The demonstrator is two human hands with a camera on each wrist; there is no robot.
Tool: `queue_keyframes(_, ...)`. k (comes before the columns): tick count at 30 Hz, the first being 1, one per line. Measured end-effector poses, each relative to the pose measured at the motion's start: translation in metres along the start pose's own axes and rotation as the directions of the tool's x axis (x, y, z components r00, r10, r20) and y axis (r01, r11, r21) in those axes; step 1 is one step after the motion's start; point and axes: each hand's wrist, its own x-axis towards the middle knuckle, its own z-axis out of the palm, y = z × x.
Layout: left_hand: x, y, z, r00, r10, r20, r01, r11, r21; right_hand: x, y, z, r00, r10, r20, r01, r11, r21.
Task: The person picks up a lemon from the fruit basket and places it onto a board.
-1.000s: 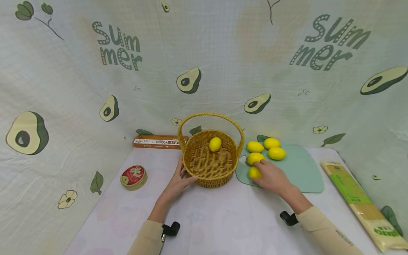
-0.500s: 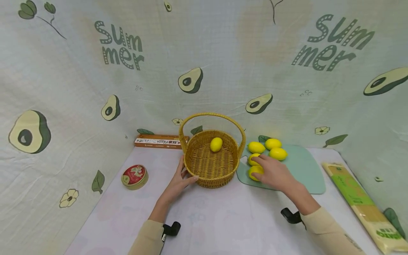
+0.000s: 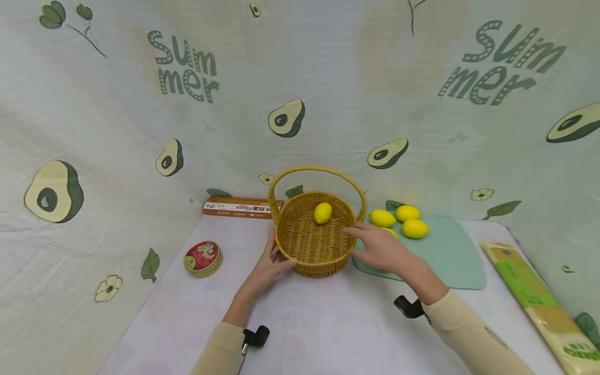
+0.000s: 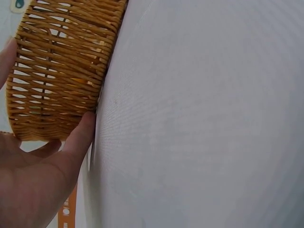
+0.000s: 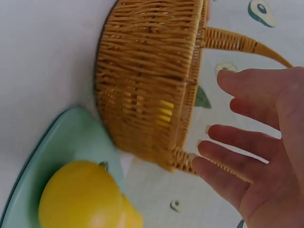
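A round wicker basket with a tall arched handle holds one lemon near its back. My left hand rests against the basket's left side. Its thumb lies along the lower front wall, and its fingers extend up the outside. My right hand is at the basket's right rim, fingers apart and holding nothing. Whether it touches the rim, I cannot tell. Beside it, several lemons lie on a pale green mat, some hidden behind the hand. In the right wrist view, a lemon sits near the basket.
A round red-and-gold tin stands on the table left of the basket. Behind it, a long pasta box lies along the printed cloth backdrop. A long green-and-yellow packet lies on the far right.
My right hand has left the front lemons on the mat and moved left to the basket's right rim. My left hand stays at the basket. The head view has shifted slightly.
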Motion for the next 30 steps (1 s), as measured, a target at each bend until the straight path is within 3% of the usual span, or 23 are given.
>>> queue_keyframes(10, 0.002, 0.0, 0.001, 1.0, -0.005, 0.0, 0.005, 1.0, 0.011, 0.051, -0.006, 0.019, 0.999, -0.003, 0.045, -0.001, 0.997, 0.08)
queue_keyframes(21, 0.002, -0.001, 0.0, 1.0, -0.011, -0.012, 0.011, 1.0, 0.017, 0.097, 0.0, 0.041, 0.987, 0.114, 0.11, -0.126, 0.986, 0.111)
queue_keyframes(30, 0.001, -0.001, 0.001, 1.0, -0.019, -0.01, 0.019, 1.0, 0.023, 0.115, 0.007, 0.054, 0.978, 0.156, 0.139, -0.176, 0.973, 0.151)
